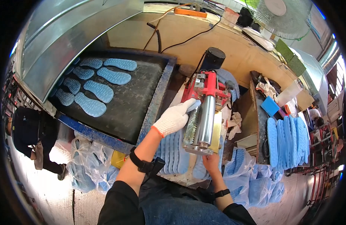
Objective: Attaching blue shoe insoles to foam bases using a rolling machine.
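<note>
My left hand [173,119], in a white knit glove with an orange cuff, is closed on a light-blue sole [194,105] at the upper left side of a roller machine [206,88]. Only a short end of that sole shows past the fingers. The machine has a red frame, a black motor on top and two rollers: a coated one [191,127] beside the glove and a shiny one [206,119]. My bare right hand [212,164] is at the machine's front end, its fingers mostly hidden beneath the end plate. Below the rollers stand rows of blue soles [173,152].
At left, several blue soles [113,76] lie on a dark conveyor belt [137,97] leading under a metal hood [68,41]. Stacked soles [287,142] rest on a side table at right. Bagged soles [94,165] sit on the floor. A person [36,131] stands at far left.
</note>
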A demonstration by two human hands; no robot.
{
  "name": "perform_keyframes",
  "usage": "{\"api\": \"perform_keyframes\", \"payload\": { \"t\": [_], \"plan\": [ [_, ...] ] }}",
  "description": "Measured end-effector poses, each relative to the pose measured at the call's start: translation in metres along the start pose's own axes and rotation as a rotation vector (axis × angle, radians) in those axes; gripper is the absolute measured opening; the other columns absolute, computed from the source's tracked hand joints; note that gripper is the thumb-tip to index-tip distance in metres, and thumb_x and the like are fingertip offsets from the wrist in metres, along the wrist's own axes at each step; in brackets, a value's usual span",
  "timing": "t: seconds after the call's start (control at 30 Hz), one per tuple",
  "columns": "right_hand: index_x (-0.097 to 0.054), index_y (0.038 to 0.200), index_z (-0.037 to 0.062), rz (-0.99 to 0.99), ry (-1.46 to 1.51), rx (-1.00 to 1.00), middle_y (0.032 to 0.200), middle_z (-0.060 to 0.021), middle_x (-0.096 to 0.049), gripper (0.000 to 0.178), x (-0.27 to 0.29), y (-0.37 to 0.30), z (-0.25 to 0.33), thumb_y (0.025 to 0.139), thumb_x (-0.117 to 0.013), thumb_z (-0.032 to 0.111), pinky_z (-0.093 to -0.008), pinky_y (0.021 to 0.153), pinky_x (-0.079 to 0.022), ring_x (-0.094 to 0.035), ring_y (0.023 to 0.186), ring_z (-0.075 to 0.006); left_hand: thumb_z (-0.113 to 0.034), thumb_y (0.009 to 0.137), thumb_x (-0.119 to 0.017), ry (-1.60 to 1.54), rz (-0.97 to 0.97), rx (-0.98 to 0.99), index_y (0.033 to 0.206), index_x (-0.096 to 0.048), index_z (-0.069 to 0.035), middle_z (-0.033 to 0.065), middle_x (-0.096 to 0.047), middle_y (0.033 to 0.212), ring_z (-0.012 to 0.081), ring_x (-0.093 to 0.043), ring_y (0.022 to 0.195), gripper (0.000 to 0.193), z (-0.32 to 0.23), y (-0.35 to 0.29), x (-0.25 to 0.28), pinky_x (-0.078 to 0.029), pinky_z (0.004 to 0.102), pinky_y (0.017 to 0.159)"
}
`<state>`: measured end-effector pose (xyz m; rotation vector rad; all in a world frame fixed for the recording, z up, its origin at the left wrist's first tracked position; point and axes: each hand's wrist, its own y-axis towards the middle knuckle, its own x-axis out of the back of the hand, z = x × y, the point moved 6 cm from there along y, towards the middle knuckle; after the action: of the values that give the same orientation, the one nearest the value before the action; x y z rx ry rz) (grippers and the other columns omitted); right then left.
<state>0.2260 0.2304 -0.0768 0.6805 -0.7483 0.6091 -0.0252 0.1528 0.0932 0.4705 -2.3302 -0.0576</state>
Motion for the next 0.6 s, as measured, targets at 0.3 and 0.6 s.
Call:
{"api": "perform_keyframes", "payload": {
  "t": [0.3,0.6],
  "plan": [
    [-0.068,0.094,0.0049,0.031,-0.005,0.006,0.086,-0.0164,-0.065,0.021,0.0,-0.001,-0.002,0.074,-0.066,0.008,-0.0466,0.067,-0.051,-0.062,0.08,-0.0382,-0.006,0.082,-0.052,0.477,-0.033,-0.162,0.135,-0.042,-0.006,0.0195,-0.065,0.082,0.0369,-0.066,0.069,0.054,-0.036,-0.015,0.003,-0.052,0.0459,0.059],
    [-0.066,0.094,0.0053,0.041,-0.004,0.012,0.085,-0.0155,-0.064,0.022,-0.005,-0.004,-0.003,0.072,-0.065,0.007,-0.0469,0.066,-0.05,-0.062,0.079,-0.0386,-0.01,0.081,-0.058,0.714,-0.052,-0.219,0.125,-0.048,-0.002,0.0151,-0.063,0.076,0.0307,-0.066,0.062,0.046,-0.052,-0.025,0.004,-0.052,0.0399,0.052]
  ]
}}
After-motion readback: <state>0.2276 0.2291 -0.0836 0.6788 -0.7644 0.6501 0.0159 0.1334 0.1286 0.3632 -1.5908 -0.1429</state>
